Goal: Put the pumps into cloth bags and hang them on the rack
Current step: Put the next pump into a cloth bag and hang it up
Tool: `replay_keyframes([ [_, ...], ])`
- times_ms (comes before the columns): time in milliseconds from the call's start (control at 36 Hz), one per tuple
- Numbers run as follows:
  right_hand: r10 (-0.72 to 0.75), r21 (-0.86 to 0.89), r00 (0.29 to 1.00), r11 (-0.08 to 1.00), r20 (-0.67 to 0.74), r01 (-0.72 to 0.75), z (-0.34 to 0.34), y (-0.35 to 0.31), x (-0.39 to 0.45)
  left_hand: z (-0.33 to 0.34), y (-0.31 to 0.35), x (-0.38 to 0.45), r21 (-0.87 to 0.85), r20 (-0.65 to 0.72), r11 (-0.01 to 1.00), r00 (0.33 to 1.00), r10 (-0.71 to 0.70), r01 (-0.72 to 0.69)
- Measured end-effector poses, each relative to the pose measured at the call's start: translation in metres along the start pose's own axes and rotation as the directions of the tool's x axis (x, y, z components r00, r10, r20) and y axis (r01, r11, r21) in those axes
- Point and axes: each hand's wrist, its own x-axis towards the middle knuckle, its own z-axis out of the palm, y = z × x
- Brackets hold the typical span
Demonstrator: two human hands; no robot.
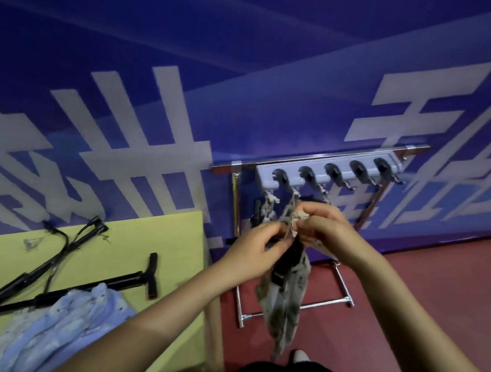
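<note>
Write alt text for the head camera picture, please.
Both hands, left hand and right hand, pinch the drawstring top of a grey cloth bag holding a black pump, hanging below a hook rack. Another pump lies on the yellow table.

Pump (287, 260) mostly inside blurred bag (283, 297)
</note>
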Motion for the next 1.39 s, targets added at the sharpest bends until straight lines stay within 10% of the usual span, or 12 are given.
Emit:
replay_keyframes([
  [417,0.184,-0.072,0.977,0.979,-0.109,-0.192,-0.226,0.003,-0.036,0.165,0.037,0.146,0.116,0.096,0.992,0.995,0.042,-0.053],
  [694,0.093,-0.681,0.984,0.712,-0.151,-0.172,-0.287,0.008,-0.001,0.194,0.028,0.231,0.153,0.101,0.979,0.983,-0.152,0.135],
  [1389,0.17,-0.449,0.95,0.85,-0.262,-0.276,-0.299,0.082,0.093,0.155,0.006,0.281,0.521,0.063,0.744,0.851,-0.521,0.417],
])
